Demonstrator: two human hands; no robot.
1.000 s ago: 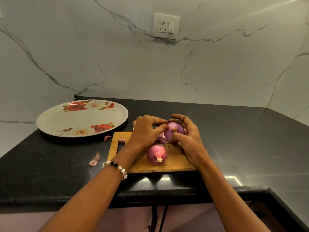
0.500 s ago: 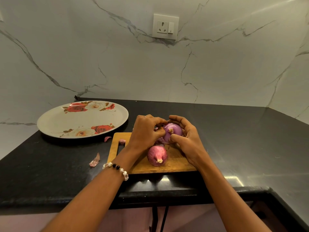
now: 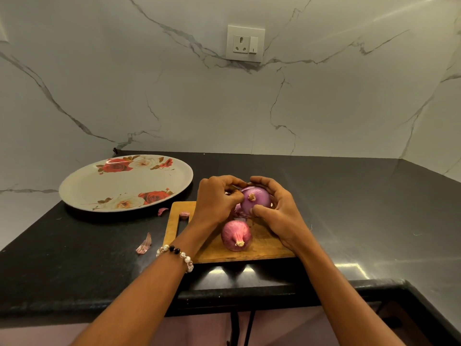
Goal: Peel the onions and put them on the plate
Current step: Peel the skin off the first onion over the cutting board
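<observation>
Hands at work over a wooden cutting board (image 3: 262,248) on a black tabletop (image 3: 74,265). Right hand (image 3: 279,211) is curled round the right side of a smooth purple onion (image 3: 257,199), thumb pressed to its near face, holding it just above the far part of the board. Left hand (image 3: 215,201), with a beaded bracelet (image 3: 175,255) on its wrist, has its fingers bent tight against the onion's left side, apparently pinching at the skin there; the exact hold is hidden by the knuckles. Second onion (image 3: 236,235), still in its reddish papery skin, rests on the board nearer the camera, stem end facing forward. Loose bits of skin (image 3: 144,245) lie on the tabletop left of the board, with another scrap by the board's handle slot. Large oval plate (image 3: 82,188) with a rose pattern sits to the far left, well apart from both onions, against a marble wall carrying a white socket (image 3: 245,43)
</observation>
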